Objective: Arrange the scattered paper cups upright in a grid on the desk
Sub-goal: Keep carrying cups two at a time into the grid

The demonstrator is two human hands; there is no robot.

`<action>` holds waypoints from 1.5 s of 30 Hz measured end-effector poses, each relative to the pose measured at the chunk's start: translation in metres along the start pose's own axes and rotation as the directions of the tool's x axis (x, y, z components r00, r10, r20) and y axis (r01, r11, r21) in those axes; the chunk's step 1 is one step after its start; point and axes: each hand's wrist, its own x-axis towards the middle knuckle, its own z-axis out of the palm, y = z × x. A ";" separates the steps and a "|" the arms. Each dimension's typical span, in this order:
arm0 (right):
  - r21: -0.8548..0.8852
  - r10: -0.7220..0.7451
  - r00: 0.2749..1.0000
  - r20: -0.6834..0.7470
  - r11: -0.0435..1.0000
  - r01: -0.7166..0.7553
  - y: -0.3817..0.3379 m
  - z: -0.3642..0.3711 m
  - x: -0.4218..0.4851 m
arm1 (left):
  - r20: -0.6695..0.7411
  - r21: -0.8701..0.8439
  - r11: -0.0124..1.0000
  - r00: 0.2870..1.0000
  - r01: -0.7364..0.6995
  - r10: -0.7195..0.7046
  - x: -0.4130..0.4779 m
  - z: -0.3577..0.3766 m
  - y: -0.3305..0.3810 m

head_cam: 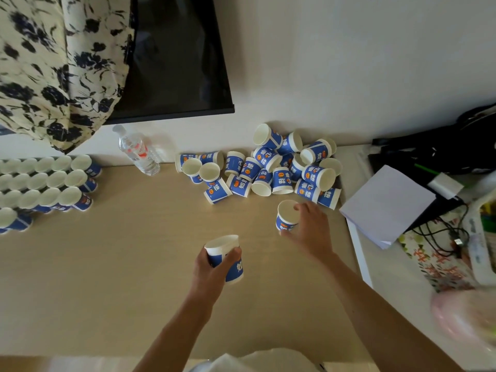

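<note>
Over the pale desk (120, 264), the left hand (212, 269) reaches forward, its fingers and thumb curled round a tilted cup (224, 249). Further right, the right hand (311, 226) grips the side of an upright cup (287, 213), one fingertip at its rim. Behind them lies a jumbled pile of cups (271, 167), and neat rows of cups (45, 181) stand at the desk's left edge. The cups' blue bands carry white Chinese characters, with 如 readable on the tilted cup.
</note>
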 end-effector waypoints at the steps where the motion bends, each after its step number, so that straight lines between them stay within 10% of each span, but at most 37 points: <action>1: 0.083 0.046 0.999 -0.023 0.996 -0.044 -0.003 -0.005 -0.007 | 0.007 0.008 1.000 1.000 0.002 -0.002 -0.001 0.002 0.000; 7: 0.444 0.298 0.953 -0.046 0.861 -0.248 -0.016 -0.025 -0.035 | 0.008 0.048 0.999 1.000 -0.006 0.005 -0.008 0.004 -0.006; 21: 0.769 0.268 0.961 0.064 0.600 -0.219 -0.090 -0.027 -0.058 | -0.092 -0.024 0.996 0.992 -0.090 0.088 -0.037 -0.040 -0.012; 45: 0.858 -0.021 0.966 0.258 0.465 -0.219 -0.450 0.106 -0.202 | -0.536 -0.021 0.935 0.793 -0.355 0.289 -0.112 -0.409 -0.056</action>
